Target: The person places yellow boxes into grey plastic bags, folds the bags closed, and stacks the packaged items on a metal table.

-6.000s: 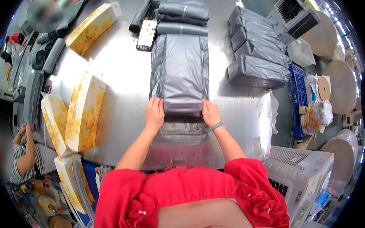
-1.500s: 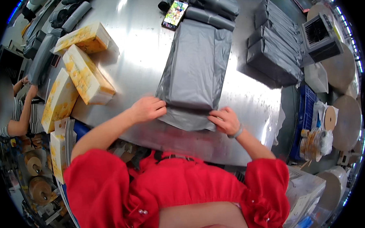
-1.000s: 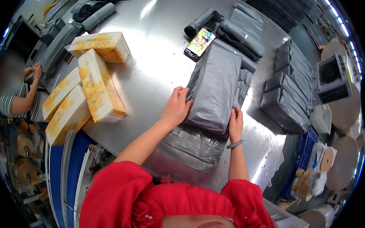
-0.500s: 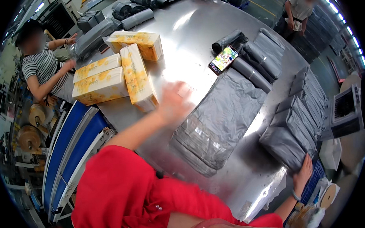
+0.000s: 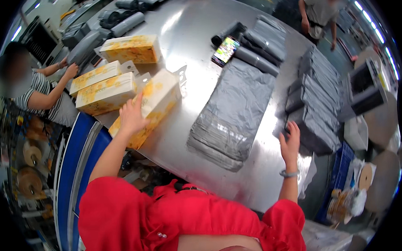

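My left hand [image 5: 134, 117] is on a white-and-yellow soft pack of tissues [image 5: 161, 93], its fingers and thumb around the near end. The pack lies slantwise on the metal table. Two similar packs [image 5: 107, 93] lie side by side just left of it, and another pack [image 5: 130, 48] lies behind. My right hand [image 5: 290, 141] is open and holds nothing, fingers apart, close to a row of grey plastic-wrapped parcels [image 5: 319, 102] on the right. Between my hands lies a flat stack of grey mailing bags [image 5: 236, 110].
A phone [image 5: 226, 51] with a lit screen rests beside rolled grey bags [image 5: 256, 60]. The metal table [image 5: 184, 41] reaches far back. A blue-edged conveyor [image 5: 83, 144] stands at the left. One person [image 5: 42, 92] works at the left; another [image 5: 319, 12] stands at the far right.
My left hand has moved left from the table's middle onto the nearest tissue pack, which has turned slantwise. My right hand has lifted off the parcels' near end and moved farther in over the table.
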Tool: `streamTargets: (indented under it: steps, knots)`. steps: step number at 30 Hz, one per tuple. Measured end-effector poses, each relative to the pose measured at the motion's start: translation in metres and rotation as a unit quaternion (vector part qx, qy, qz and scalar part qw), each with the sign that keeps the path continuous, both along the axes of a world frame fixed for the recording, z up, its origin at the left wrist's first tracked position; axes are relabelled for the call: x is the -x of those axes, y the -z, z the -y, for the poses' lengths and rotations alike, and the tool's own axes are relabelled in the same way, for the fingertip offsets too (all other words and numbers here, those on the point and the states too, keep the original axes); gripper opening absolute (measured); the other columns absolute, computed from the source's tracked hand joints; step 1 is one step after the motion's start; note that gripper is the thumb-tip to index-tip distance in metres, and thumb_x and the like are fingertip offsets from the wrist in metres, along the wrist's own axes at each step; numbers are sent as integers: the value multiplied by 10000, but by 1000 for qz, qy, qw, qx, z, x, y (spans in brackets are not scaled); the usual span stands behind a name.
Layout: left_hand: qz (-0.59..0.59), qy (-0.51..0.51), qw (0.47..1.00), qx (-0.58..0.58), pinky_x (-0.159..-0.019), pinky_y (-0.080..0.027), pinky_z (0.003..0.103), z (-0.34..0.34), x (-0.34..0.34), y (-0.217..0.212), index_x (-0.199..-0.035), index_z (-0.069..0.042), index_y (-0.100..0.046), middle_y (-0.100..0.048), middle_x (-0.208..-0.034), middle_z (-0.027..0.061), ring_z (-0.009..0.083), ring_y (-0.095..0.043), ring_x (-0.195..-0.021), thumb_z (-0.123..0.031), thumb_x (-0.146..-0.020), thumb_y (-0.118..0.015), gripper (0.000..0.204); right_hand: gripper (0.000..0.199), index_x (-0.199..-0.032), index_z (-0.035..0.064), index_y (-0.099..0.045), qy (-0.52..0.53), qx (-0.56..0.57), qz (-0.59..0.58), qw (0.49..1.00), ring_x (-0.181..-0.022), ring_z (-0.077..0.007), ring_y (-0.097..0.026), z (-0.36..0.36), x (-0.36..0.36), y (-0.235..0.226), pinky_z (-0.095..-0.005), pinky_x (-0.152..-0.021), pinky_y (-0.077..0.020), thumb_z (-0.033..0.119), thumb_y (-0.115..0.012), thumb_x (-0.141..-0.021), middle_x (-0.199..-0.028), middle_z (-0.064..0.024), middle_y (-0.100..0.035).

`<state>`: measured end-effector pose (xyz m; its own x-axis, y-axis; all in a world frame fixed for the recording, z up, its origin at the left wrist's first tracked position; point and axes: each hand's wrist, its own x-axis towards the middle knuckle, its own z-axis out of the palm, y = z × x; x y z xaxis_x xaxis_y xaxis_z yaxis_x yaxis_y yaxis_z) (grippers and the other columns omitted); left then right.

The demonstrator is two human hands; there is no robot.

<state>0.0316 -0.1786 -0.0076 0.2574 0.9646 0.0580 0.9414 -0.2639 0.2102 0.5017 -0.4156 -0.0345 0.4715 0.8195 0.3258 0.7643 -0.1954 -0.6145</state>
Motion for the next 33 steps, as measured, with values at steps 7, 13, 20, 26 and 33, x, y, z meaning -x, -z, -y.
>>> streamTargets:
  steps: [7,13,20,26,33]
  knots:
    - [519,131,739,409,-934,-416,345,24,-69,-4,-1426,-59,-228,-457,-1310,117,178,-467,-1156,-130,-811,-644,746,351,-1241,-22,-479,-37,-184,-338,922,-1116,-184,-517,-61,54,1,-280,-915,-413,93,-528,-912,-1264,-102,-495]
    - [144,318,877,331,-912,-415,343,18,-119,43,-1226,-22,-481,-531,-1196,152,239,-526,-1080,-159,-824,-599,440,380,-1239,0,-464,-40,28,-436,899,-1083,-197,-515,-58,72,68,-309,-934,-395,259,-419,-964,-1254,-100,-500]
    - [19,455,890,-37,-673,-485,431,-22,-225,100,-900,-16,-567,-609,-780,146,336,-598,-733,-74,-774,-527,144,172,-955,-19,-574,40,23,29,999,-902,-336,-544,-63,92,83,-339,-792,-462,42,-561,-795,-879,-159,-576]
    - [369,422,819,-121,-674,-476,437,15,-177,76,-864,-15,-551,-599,-879,188,375,-563,-881,-72,-803,-496,99,110,-902,-9,-563,74,-180,51,980,-850,-340,-555,-41,127,64,-356,-738,-469,44,-570,-807,-889,-179,-571]
    - [198,306,925,108,-688,-472,471,10,-189,114,-874,-23,-573,-606,-826,214,400,-580,-817,-113,-782,-520,140,76,-779,20,-562,79,89,97,988,-762,-345,-568,-43,109,73,-425,-621,-451,93,-553,-761,-792,-170,-593]
